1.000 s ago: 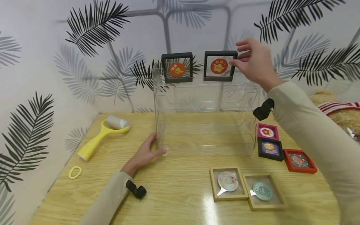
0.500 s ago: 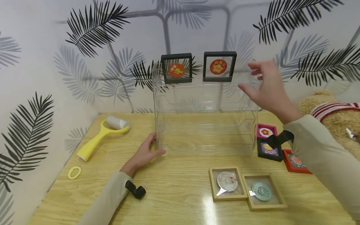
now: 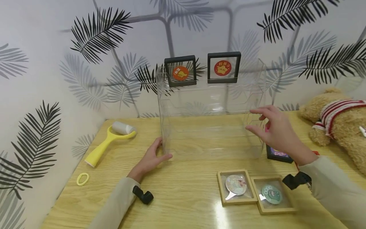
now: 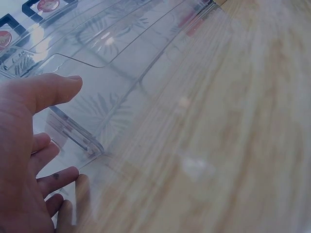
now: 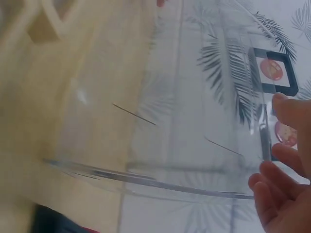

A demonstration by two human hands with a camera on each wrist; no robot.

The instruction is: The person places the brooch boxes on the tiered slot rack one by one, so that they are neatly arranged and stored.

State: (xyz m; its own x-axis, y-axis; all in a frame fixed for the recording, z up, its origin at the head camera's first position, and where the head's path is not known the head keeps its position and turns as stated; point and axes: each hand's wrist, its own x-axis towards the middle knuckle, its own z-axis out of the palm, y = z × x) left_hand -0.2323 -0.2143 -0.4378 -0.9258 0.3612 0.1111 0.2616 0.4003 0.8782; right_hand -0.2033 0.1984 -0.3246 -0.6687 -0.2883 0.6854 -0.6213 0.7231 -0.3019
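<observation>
A clear acrylic rack (image 3: 211, 124) with several tiers stands on the table. On its top tier, two black-framed display cases lean upright: the left case (image 3: 180, 71) has an orange round badge and the right case (image 3: 224, 67) a red one. My left hand (image 3: 150, 159) is at the rack's lower left side. In the left wrist view its fingers (image 4: 58, 180) touch the clear side panel, with the thumb extended in front. At the rack's right side my right hand (image 3: 275, 130) holds nothing, thumb and fingers apart.
Two wooden-framed cases (image 3: 237, 187) lie in front of the rack. A black case (image 3: 277, 154) is partly hidden behind my right hand. A yellow-handled lint roller (image 3: 110, 140) and a yellow ring (image 3: 83, 179) lie left. A teddy bear (image 3: 340, 124) is at right.
My right hand has released the right black-framed case, drawn away to the right and come down beside the rack. My left hand has stayed at the rack's side. The view has shifted slightly.
</observation>
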